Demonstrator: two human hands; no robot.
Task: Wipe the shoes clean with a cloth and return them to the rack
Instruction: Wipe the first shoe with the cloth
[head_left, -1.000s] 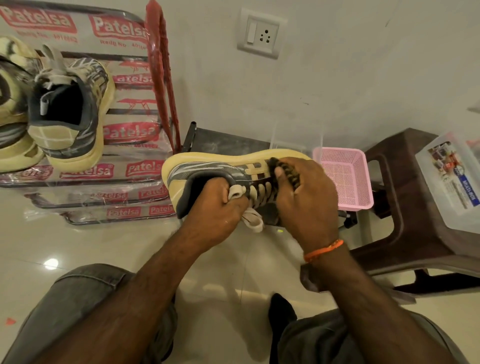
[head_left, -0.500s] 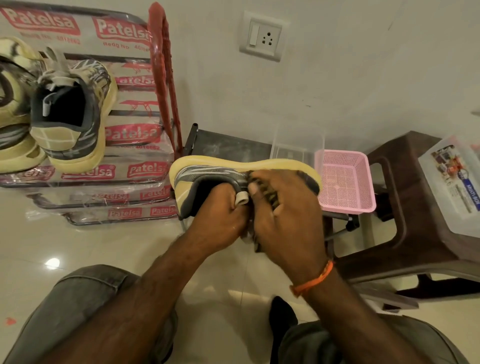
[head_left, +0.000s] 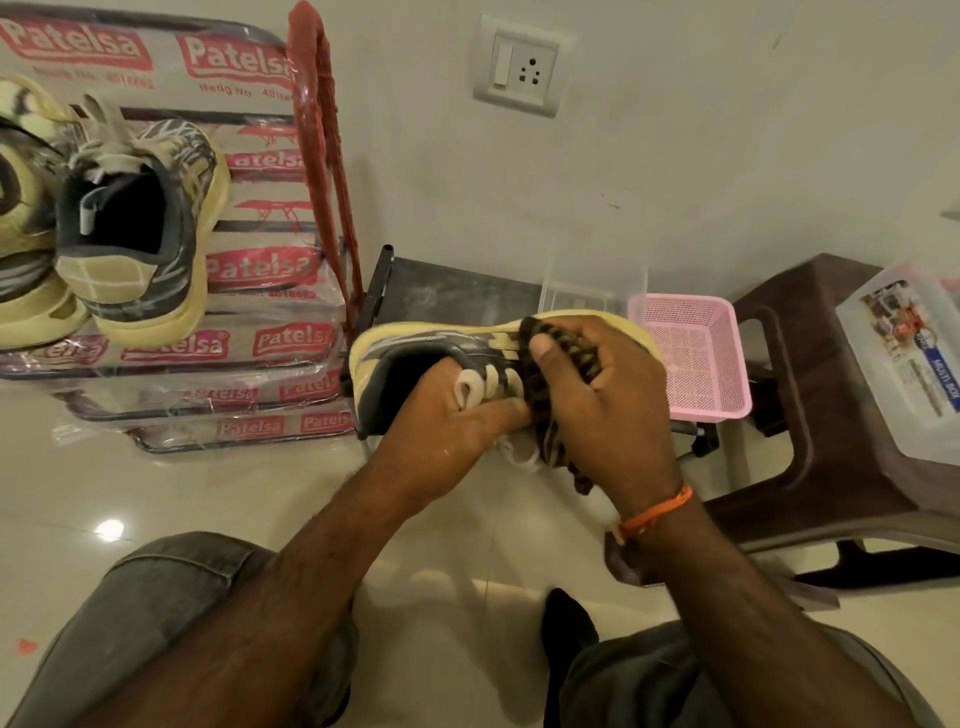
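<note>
A: Head view. What are the hands doing?

B: The left hand (head_left: 441, 415) is gripping the yellow-and-grey shoe (head_left: 415, 353) at its collar, fingers curled around the tongue and a white lace loop. The shoe is lying on its side in the air near frame centre, sole edge facing 12 o'clock, toe pointing toward 3 o'clock.

A: And the right?

B: The right hand (head_left: 597, 395) is clutching a dark brown patterned cloth (head_left: 550, 410) and pressing it onto the laced forefoot. The cloth is bunching between palm and shoe, a tail hanging toward 6 o'clock. An orange thread band (head_left: 657, 512) is circling that wrist.

A: Where is the rack?

B: At 10 o'clock from the held shoe, the shoe rack (head_left: 322, 156) is standing wrapped in plastic printed "Patelsa". Two matching shoes are sitting on a shelf: one (head_left: 140, 228) heel-out, another (head_left: 26, 218) partly cut off at the left edge.

A: Anything else?

B: At 3 o'clock, just beside the toe, a pink basket (head_left: 696, 364) is sitting. Further toward 3 o'clock a brown plastic stool (head_left: 800, 415) is carrying a clear lidded box (head_left: 904, 364). A wall socket (head_left: 519, 65) is showing at 12 o'clock. Knees in grey trousers (head_left: 156, 613) are filling the bottom over a glossy tiled floor (head_left: 457, 545).
</note>
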